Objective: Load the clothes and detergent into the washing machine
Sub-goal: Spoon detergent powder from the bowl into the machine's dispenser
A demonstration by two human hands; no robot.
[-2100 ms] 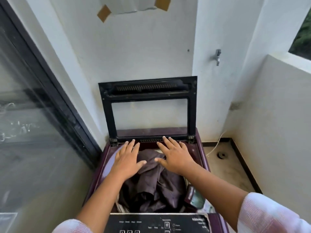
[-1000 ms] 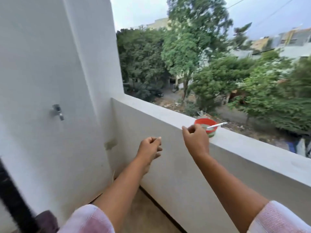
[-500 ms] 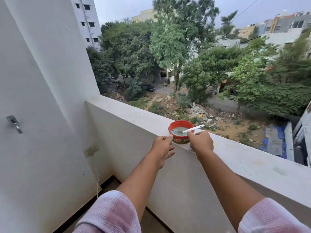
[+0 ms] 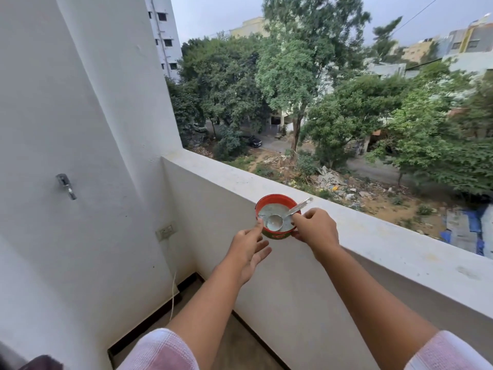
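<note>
The detergent is not yet loaded: the right hand [image 4: 316, 229] grips the red detergent tub [image 4: 277, 196] by its right side on the parapet [image 4: 373, 236], while the loose-fingered left hand [image 4: 246, 248] touches its left rim.

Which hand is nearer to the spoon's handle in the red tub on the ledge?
Right. The right hand grips the red tub at its right rim, a fingertip at the spoon handle. The left hand touches the left rim, across the tub.
</note>
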